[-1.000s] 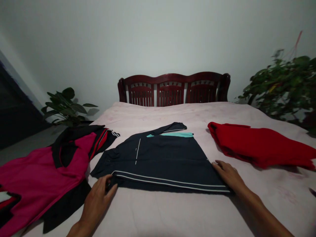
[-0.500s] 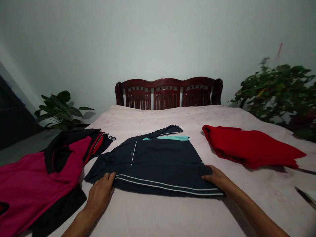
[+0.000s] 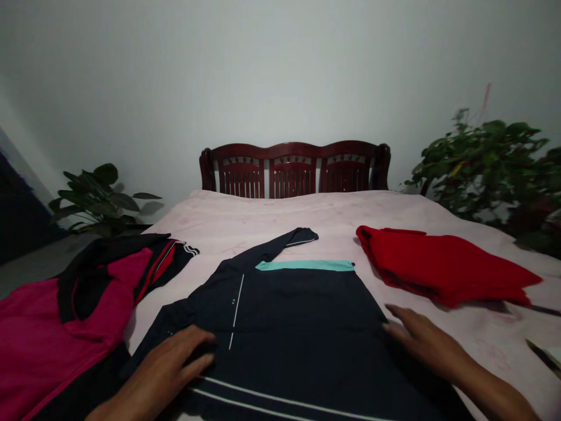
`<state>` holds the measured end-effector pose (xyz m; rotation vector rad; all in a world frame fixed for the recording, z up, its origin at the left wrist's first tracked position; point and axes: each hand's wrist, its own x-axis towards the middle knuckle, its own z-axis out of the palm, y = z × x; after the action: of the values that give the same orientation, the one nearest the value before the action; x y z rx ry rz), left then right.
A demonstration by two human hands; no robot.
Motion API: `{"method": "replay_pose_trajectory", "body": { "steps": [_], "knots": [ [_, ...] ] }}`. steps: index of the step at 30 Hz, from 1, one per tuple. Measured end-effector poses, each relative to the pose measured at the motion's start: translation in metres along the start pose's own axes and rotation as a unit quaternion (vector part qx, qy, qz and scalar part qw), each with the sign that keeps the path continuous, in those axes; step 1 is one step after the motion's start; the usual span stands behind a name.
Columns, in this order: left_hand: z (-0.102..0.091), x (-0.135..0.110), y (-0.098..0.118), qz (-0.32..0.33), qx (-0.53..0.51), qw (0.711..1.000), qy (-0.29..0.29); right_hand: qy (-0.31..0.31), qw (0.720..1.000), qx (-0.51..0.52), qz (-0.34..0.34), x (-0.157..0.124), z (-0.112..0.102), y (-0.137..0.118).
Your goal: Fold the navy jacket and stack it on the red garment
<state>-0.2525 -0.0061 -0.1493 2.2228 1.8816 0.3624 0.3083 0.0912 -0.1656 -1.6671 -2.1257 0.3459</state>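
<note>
The bed (image 3: pixel 272 219), spread with a pale pink sheet, lay beneath both hands and reached far beyond the fingertips. Its dark red headboard (image 3: pixel 293 153) stood farthest ahead of the fingers. The navy garment (image 3: pixel 298 316) lay on the sheet between the two hands, running ahead of their fingertips and out of view on the near side. The magenta-and-black garment (image 3: pixel 96 316) was heaped to the left of the left fingers; whether its black part touched the navy cloth near that wrist could not be told. The folded red garment (image 3: pixel 442 263) lay ahead and to the right of the right fingers, well apart from the navy cloth.

The left hand (image 3: pixel 162 362) rested at the navy garment's near left part, thumb and forefinger parted; its other fingers were hidden, so a grip could not be confirmed. The right hand (image 3: pixel 432 345) lay along the right edge, fingers extended, thumb spread, with no cloth visibly pinched.

A navy sleeve (image 3: pixel 280 245) pointed away, beyond the fingers. A teal band (image 3: pixel 307 265) bordered the far edge, and paired white stripes (image 3: pixel 245 389) began just beside the left thumb. Uneven pull by the hands could have skewed these stripes; a loose right hold could have let that edge slip; and the close magenta-and-black garment could have been caught by the left wrist.
</note>
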Motion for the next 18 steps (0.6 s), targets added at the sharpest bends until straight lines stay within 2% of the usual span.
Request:
{"method": "replay_pose_trajectory", "body": {
  "steps": [2,4,6,7,9,12,15,18],
  "knots": [
    [-0.007,0.048,0.032,0.041,-0.041,0.998,-0.013,-0.026,0.989,-0.042,-0.141,0.036,0.01,-0.059],
    [0.001,0.096,0.06,0.081,-0.034,0.996,0.005,-0.045,0.969,-0.091,-0.224,0.072,0.03,-0.119],
    [0.02,0.136,0.076,0.13,-0.021,0.991,-0.011,-0.055,0.949,-0.138,-0.28,0.102,0.057,-0.157],
    [0.031,0.15,0.079,0.149,-0.006,0.989,-0.017,-0.063,0.941,-0.152,-0.296,0.114,0.07,-0.165],
    [0.05,0.168,0.071,0.17,0.027,0.984,-0.036,-0.08,0.936,-0.171,-0.297,0.132,0.091,-0.157],
    [0.063,0.172,0.043,0.174,0.051,0.981,-0.063,-0.073,0.944,-0.195,-0.257,0.146,0.099,-0.102],
    [0.058,0.169,0.014,0.168,0.035,0.984,-0.055,-0.029,0.956,-0.224,-0.185,0.15,0.082,-0.04],
    [0.042,0.176,0.0,0.124,0.017,0.992,-0.019,-0.028,0.963,-0.23,-0.138,0.157,0.059,-0.01]
  ]
}}
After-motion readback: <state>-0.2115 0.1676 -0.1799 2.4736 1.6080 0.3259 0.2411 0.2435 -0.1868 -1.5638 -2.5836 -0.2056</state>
